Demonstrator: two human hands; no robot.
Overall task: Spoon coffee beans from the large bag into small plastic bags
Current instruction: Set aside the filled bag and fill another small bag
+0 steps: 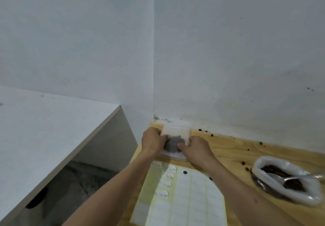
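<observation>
Up in the far corner of the wooden worktop [228, 148], both hands are on one small plastic bag [176, 137] with a dark clump of coffee beans [174, 144] in its lower half. Left hand [152, 142] has its fingers curled round the bag's left edge, thumb pressed on the front. Right hand [196, 148] pinches the right edge the same way. That bag sits on a little stack of flat empty bags [173, 156]. Just below, between the forearms, is a sheet of white labels [186, 197], a few with writing. Off to the right, well apart, the large bag [285, 180] lies open with beans inside and a spoon [292, 179] resting in it. Loose beans [243, 162] scattered around.
</observation>
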